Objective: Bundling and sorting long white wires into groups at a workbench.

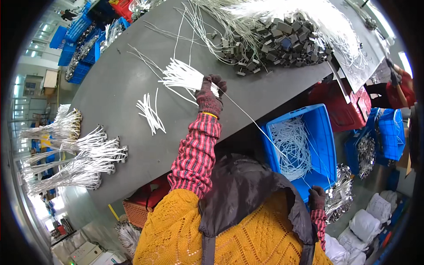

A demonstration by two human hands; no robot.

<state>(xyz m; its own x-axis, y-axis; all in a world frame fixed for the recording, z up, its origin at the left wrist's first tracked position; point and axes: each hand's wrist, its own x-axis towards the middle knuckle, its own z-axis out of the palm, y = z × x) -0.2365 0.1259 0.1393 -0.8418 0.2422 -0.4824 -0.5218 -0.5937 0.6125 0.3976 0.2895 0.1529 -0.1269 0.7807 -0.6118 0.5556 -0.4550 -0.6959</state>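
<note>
My left hand [211, 93], in a dark knitted glove, is closed around a bundle of thin white wires [183, 74] just above the grey table. The bundle's loose ends fan out to the left. From this hand a single white wire [247, 115] runs down to the right, over the blue bin [326, 132]. Coiled and tangled white wires [289, 148] lie inside that bin. At the bin's near right corner is my right hand [317, 197], also gloved, its fingers closed where a thin white wire reaches them. Its fingertips are small and partly hidden.
On the grey table [119, 88] lies a small group of white wires [151, 114]. Wire bundles [84, 159] sit at its left edge. A heap of wires with dark block ends [282, 39] covers the far side. A red container [340, 106] stands beyond the bin, near another person [399, 88].
</note>
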